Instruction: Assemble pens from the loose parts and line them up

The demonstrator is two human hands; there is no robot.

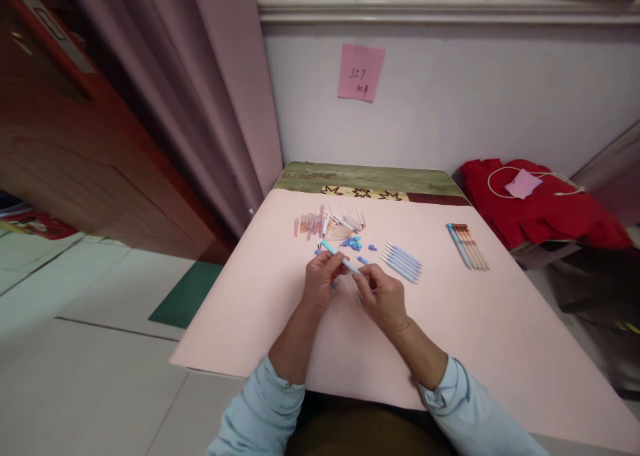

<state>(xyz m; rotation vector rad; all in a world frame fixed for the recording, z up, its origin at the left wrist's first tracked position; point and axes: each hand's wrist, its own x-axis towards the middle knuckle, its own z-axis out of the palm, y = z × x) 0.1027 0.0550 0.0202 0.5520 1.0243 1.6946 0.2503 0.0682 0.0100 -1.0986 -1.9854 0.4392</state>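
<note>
A light blue pen [352,267] is held slantwise over the table between both hands, its bright blue end at the upper left. My left hand [320,279] pinches it near its middle. The fingers of my right hand [384,295] close on its lower right end and hide that tip. Small blue and purple caps [354,243] lie in a cluster just beyond the hands. Behind them are thin white pen refills [345,221], partly on clear plastic. To the right, several pale blue pen barrels [401,261] lie in a row.
The pink-covered table [500,336] meets the wall at a green strip. Several brown-topped pens [469,248] lie together at the right. Brownish-pink pieces [311,224] lie at the back left. Red cloth [530,209] with a white cord is beyond the right edge; a curtain [220,96] hangs left.
</note>
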